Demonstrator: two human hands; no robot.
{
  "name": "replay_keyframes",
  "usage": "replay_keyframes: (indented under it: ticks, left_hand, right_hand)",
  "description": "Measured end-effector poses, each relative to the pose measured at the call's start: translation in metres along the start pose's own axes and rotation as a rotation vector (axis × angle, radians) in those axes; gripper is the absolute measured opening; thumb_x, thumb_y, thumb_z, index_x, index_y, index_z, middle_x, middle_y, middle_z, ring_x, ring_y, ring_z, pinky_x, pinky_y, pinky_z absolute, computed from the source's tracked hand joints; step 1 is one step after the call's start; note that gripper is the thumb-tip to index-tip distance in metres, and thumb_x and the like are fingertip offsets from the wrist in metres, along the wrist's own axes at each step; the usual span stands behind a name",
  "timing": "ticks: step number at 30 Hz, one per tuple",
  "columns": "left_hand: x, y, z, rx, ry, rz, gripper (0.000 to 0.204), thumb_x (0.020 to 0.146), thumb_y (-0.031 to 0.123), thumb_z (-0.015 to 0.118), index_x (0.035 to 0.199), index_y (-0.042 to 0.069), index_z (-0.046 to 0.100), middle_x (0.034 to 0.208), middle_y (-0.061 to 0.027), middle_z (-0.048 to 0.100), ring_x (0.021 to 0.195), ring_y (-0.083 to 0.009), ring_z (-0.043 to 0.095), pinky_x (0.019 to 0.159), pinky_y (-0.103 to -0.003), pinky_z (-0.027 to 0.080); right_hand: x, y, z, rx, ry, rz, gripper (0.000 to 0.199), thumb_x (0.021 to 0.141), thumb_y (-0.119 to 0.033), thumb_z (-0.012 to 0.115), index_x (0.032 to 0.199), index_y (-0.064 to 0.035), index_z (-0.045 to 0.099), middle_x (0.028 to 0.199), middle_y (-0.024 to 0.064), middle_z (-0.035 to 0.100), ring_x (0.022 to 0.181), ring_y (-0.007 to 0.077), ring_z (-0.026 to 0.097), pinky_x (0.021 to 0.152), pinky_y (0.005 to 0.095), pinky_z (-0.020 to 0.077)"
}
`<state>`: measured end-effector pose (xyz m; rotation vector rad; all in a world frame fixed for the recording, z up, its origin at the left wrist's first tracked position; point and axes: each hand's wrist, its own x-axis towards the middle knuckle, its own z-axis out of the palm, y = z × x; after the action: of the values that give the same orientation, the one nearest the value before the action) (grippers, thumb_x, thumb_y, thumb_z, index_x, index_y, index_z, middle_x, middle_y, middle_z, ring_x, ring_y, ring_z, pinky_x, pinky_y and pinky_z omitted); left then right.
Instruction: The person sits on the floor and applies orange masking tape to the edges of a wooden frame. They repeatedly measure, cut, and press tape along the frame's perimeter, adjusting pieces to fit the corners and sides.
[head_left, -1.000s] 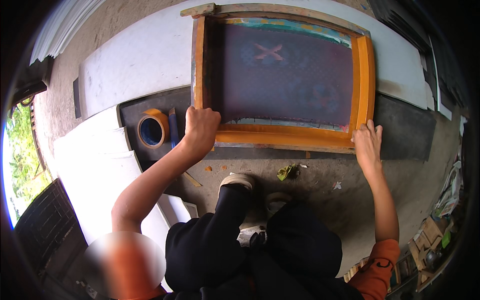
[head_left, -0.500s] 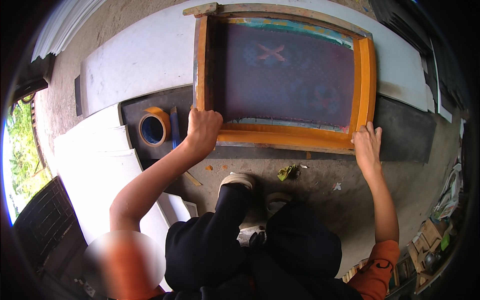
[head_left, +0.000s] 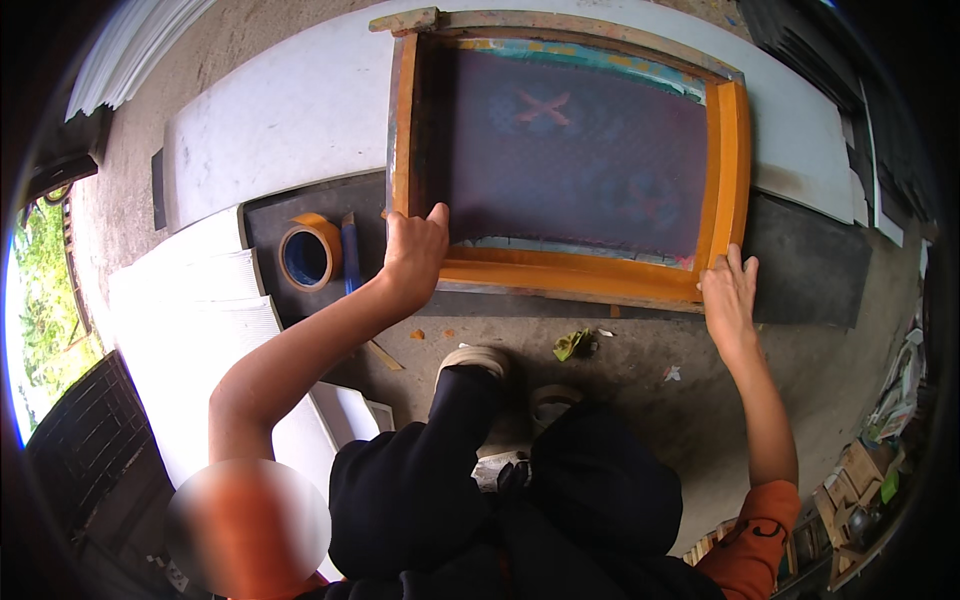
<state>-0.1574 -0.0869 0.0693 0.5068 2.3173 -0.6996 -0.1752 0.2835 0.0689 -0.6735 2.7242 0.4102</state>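
Your left hand (head_left: 415,250) is clamped on the near left corner of the framed screen (head_left: 575,170). Its fingers are curled at the corner, and one digit on the thumb side extends upward at the inner edge of the frame. The undersides of the fingers are hidden. Your right hand (head_left: 728,290) is clamped on the near right corner, with the fingers bent together over the frame edge; the thumb's position cannot be told.

The framed screen lies in front of you, across a dark board (head_left: 810,260) and a long white board (head_left: 280,140) beyond it. Its dark mesh faces up, bordered by orange tape on the left, near and right sides.

To the left of your left hand, a roll of tape (head_left: 328,240) and a blue-handled cutter (head_left: 351,260) are side by side on the dark board.
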Motion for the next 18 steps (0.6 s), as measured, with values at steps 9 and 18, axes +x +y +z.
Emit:
replay_keyframes:
  ticks: [9, 18]
  left_hand:
    - [0.005, 0.007, 0.004, 0.139, -0.080, 0.003, 0.043, 0.072, 0.018, 0.074, 0.105, 0.008, 0.049, 0.073, 0.0039, 0.057, 0.068, -0.0104, 0.063, 0.062, -0.027, 0.038]
    - [0.007, -0.007, 0.000, 0.312, -0.041, -0.076, 0.034, 0.079, 0.029, 0.066, 0.103, 0.008, 0.054, 0.080, 0.0022, 0.042, 0.081, -0.0109, 0.050, 0.060, -0.030, 0.032]
  right_hand:
    - [0.001, 0.003, -0.011, 0.019, 0.026, 0.058, 0.019, 0.065, -0.013, 0.075, 0.077, 0.0004, 0.068, 0.100, 0.0117, 0.053, 0.099, 0.0258, 0.047, 0.081, 0.0385, 0.0368]
    - [0.002, 0.007, -0.009, 0.016, -0.009, 0.110, 0.032, 0.065, -0.013, 0.078, 0.090, -0.0005, 0.064, 0.102, 0.0096, 0.052, 0.102, 0.0238, 0.048, 0.084, 0.0363, 0.0388]
